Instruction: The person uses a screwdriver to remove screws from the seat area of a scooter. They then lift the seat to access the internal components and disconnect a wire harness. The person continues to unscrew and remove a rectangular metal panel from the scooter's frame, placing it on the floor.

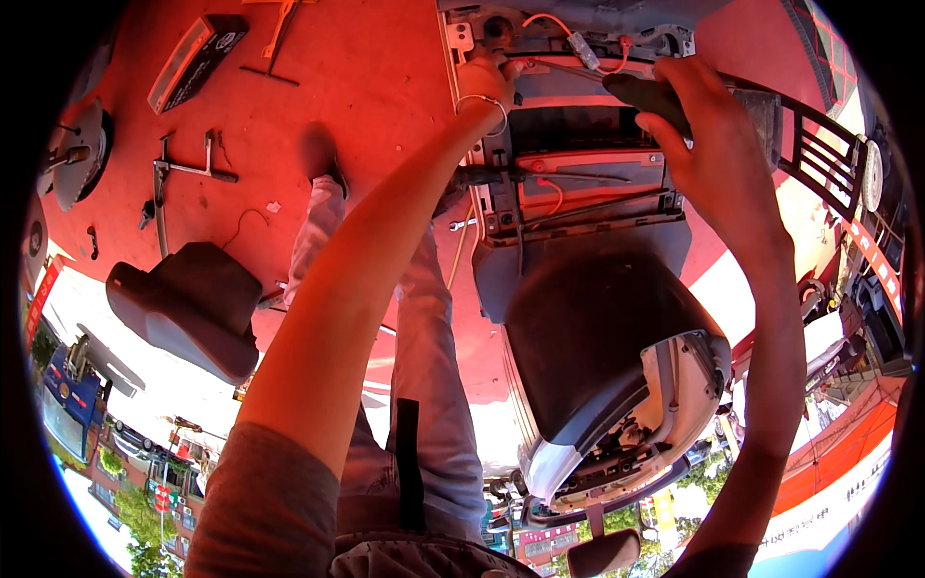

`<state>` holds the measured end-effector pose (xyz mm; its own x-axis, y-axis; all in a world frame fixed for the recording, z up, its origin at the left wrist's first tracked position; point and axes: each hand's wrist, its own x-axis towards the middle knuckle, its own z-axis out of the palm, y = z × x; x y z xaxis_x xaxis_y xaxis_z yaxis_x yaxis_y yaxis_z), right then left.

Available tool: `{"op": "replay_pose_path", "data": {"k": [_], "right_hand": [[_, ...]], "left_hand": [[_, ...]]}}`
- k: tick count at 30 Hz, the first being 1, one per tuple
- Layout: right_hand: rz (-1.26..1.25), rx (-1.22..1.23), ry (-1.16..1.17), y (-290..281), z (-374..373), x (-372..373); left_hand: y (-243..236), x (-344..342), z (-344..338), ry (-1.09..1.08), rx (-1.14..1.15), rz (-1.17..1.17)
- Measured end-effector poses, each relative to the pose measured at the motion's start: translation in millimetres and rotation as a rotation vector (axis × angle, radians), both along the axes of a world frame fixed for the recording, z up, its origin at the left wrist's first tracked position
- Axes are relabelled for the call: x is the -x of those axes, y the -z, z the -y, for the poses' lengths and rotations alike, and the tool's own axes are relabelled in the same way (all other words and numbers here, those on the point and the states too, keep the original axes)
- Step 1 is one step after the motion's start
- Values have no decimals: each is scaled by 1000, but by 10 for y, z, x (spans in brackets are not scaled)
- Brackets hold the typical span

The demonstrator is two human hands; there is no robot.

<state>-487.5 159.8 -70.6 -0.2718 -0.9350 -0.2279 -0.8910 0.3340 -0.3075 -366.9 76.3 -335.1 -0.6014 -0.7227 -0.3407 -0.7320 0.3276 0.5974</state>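
Note:
My right hand point(709, 140) grips the dark green handle of a screwdriver point(647, 96), whose thin shaft points left along the opened deck of a scooter point(587, 233). My left hand point(485, 85) has its fingers closed at the deck's upper left, beside the shaft's tip; what they hold is hidden. Near both hands are a red wire with a pale connector point(582, 48) and red panels point(593, 171) set in the dark frame. Black cables and rods cross the deck below my hands.
A detached dark seat point(183, 299), a long black box point(196, 64), metal tools point(193, 170) and a disc part point(82, 164) lie on the red floor point(376, 87) at left. The scooter's black front body point(578, 347) stands below the deck. A black rack point(824, 159) is at right.

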Motion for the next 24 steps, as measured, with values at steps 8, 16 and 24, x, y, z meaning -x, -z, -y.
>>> {"op": "replay_pose_path", "data": {"k": [8, 16, 24], "right_hand": [[40, -88, -19, 7, 86, 21], [103, 35, 61, -22, 21, 93], [223, 10, 295, -136, -239, 11]], "left_hand": [[-1, 18, 9, 22, 11, 3], [-27, -10, 31, 37, 17, -25], [-92, -72, 123, -137, -538, -190]]}}
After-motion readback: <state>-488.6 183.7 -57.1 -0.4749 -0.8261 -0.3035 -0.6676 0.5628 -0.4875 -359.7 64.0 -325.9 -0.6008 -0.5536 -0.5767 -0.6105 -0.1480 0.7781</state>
